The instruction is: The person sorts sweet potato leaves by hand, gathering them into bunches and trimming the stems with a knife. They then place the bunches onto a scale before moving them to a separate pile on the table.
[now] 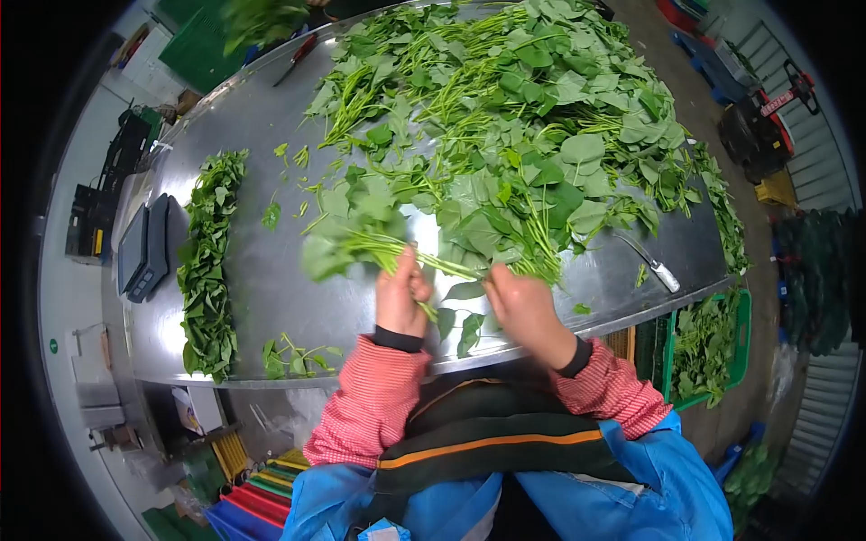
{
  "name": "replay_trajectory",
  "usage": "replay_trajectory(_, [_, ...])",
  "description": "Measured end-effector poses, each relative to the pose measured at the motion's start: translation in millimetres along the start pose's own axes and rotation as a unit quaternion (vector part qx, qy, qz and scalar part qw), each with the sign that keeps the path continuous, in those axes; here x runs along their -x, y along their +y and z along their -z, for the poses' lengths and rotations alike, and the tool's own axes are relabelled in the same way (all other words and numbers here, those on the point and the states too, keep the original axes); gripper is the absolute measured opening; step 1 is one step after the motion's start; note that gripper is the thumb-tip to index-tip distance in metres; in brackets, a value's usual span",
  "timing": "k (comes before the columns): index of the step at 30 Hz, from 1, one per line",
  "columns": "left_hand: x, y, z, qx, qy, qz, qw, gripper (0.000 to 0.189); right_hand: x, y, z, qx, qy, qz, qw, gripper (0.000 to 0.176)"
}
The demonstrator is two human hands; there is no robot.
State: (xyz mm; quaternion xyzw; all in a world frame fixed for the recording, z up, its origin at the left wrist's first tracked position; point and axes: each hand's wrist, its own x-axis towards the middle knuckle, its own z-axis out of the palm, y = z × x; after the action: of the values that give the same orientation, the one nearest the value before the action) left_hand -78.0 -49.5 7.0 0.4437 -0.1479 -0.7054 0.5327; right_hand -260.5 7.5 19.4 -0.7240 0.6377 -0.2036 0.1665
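Observation:
My left hand (403,293) is closed round a bunch of leafy green stems (365,243), its leaves pointing left and blurred. To the right, my right hand (521,305) is closed on the stem ends of the same bunch. A few loose leaves (469,334) hang just below, between my hands. Beyond them a large heap of leafy greens (505,117) covers the far and right part of the metal table (298,316). A long row of leafy bundles (209,261) lies on the left.
A scale (146,248) stands at the left edge. A white-handled knife (663,273) lies on the right, a red-handled knife (298,59) at the far left. Below the right edge is a green crate (744,338) of greens. Small leaf scraps (293,358) lie near the front edge.

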Motion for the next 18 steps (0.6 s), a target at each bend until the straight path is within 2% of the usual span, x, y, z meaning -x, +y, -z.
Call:
replay_trajectory(1, [-4, 14, 6, 0.02, -0.009, 0.0, 1.0, 0.02, 5, 6, -2, -0.091, -0.015, 0.015, 0.996, 0.016])
replay_trajectory(3, [-8, 35, 26, 0.041, -0.044, 0.006, 0.998, 0.021, 14, 6, -12, -0.171, -0.096, 0.102, 0.975, 0.013])
replay_trajectory(4, [-9, 36, 32, 0.036, -0.022, 0.008, 0.999, 0.02, 18, 3, -15, -0.21, -0.134, 0.142, 0.958, 0.014])
replay_trajectory(5, [-9, 36, 34, 0.031, -0.004, 0.012, 0.999, 0.02, 21, -3, -19, -0.2, -0.206, 0.141, 0.948, 0.025])
replay_trajectory(6, [-8, 34, 35, 0.025, 0.011, 0.018, 0.999, 0.019, 19, -7, -15, -0.184, -0.175, 0.158, 0.954, 0.027])
replay_trajectory(7, [-11, 33, 44, 0.025, -0.045, 0.024, 0.998, 0.017, 14, -11, -8, -0.167, -0.143, 0.173, 0.96, 0.028])
replay_trajectory(8, [-7, 24, 47, 0.037, -0.004, 0.047, 0.998, 0.016, 9, -11, 0, -0.147, -0.111, 0.187, 0.965, 0.029])
replay_trajectory(10, [2, 16, 52, 0.056, 0.026, 0.096, 0.993, 0.014, -7, 7, 14, -0.155, 0.011, 0.045, 0.987, 0.027])
replay_trajectory(11, [-7, 1, 78, 0.081, -0.056, 0.114, 0.989, 0.012, -13, 22, 22, -0.14, 0.074, -0.044, 0.986, 0.025])
replay_trajectory(12, [-5, -3, 80, 0.091, -0.044, 0.155, 0.983, 0.011, -22, 41, 27, -0.074, 0.101, -0.119, 0.985, 0.024])
replay_trajectory(13, [-4, -6, 80, 0.102, -0.055, 0.193, 0.974, 0.012, -27, 57, 29, 0.011, 0.131, -0.141, 0.981, 0.024])
replay_trajectory(14, [-3, -8, 80, 0.111, -0.065, 0.231, 0.964, 0.013, -28, 79, 19, 0.078, 0.137, -0.14, 0.977, 0.024])
replay_trajectory(16, [-5, -15, 80, 0.111, -0.056, 0.316, 0.941, 0.015, -27, 105, 2, 0.101, 0.081, -0.105, 0.986, 0.021])
replay_trajectory(17, [-8, -15, 78, 0.11, -0.053, 0.356, 0.927, 0.016, -27, 110, 0, 0.096, 0.12, -0.094, 0.984, 0.02])
replay_trajectory(18, [-10, -14, 78, 0.118, -0.08, 0.347, 0.927, 0.016, -28, 103, 5, 0.092, 0.158, -0.08, 0.98, 0.019])
